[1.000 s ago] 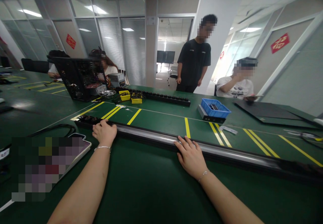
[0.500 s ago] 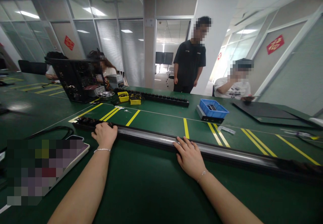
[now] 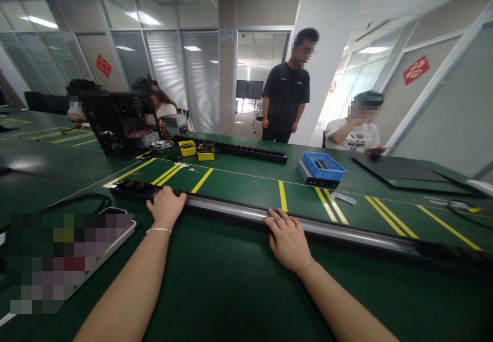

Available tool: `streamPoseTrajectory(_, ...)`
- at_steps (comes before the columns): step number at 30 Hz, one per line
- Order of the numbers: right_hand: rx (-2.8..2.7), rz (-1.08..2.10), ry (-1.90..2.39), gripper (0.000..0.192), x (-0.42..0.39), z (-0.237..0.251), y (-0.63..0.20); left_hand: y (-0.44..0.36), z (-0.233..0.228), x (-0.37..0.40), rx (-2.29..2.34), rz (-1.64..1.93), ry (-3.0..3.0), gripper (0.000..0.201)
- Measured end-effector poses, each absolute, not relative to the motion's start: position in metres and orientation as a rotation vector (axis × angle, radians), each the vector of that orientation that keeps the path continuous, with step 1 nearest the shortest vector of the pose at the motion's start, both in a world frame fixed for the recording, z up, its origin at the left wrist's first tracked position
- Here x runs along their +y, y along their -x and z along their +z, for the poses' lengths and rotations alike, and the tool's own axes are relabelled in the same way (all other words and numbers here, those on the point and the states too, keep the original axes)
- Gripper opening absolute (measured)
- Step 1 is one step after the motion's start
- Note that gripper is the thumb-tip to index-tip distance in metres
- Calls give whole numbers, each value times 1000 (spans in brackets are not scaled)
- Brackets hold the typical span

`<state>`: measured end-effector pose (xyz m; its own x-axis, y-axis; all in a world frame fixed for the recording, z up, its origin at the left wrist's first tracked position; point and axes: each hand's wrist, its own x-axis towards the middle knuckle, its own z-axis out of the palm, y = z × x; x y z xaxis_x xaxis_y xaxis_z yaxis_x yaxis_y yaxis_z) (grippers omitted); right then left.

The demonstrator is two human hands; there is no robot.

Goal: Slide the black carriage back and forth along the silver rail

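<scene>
Both hands rest on a long black power strip (image 3: 239,212) that lies across the green table (image 3: 215,280), running from the yellow floor-style lines at the left off toward the right edge of view, where its far end blurs into shadow. The left hand (image 3: 166,206) is curled over the strip near its left end, fingers wrapped on the far side so I cannot see their tips; the right hand (image 3: 288,239) lies flat and open on the strip's near edge, fingers spread. Between the strip and the person there is bare green mat on both sides of the arms. Just left of the left forearm sits a tablet (image 3: 73,260), its face pixelated and unreadable, with a black cable (image 3: 77,198) looping behind it. Beyond the strip, well apart, stand a blue bin (image 3: 324,166), 2 yellow bins (image 3: 196,149), a second power strip (image 3: 246,151) and an open computer case (image 3: 119,124). 1 person in a black shirt (image 3: 285,95) stands past the table's far edge; another in white (image 3: 354,134) sits at the right
</scene>
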<state>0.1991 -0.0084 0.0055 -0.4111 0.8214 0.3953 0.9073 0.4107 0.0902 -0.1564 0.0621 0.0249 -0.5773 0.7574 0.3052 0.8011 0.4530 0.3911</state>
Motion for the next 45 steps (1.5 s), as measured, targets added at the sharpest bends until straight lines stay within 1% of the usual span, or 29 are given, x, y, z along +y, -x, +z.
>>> streamPoseTrajectory(11,-2300,-411,1661,42,-12,9,-185,132,23,53,-2504,-781,1568,37)
streamPoseTrajectory(17,-2283,-392,1622,44,-12,7,-185,127,20,54,-2458,-844,1614,50)
streamPoseTrajectory(24,-2273,-437,1618,49,-11,5,-187,126,22,54,-2448,-724,1789,43)
streamPoseTrajectory(37,-2310,-427,1590,43,-7,5,-191,104,25,50,-2150,-674,2130,50)
streamPoseTrajectory(42,-2308,-427,1586,43,-7,6,-191,103,26,50,-2093,-626,2121,51)
streamPoseTrajectory(45,-2311,-425,1575,43,-8,6,-191,104,23,51,-1984,-689,2118,48)
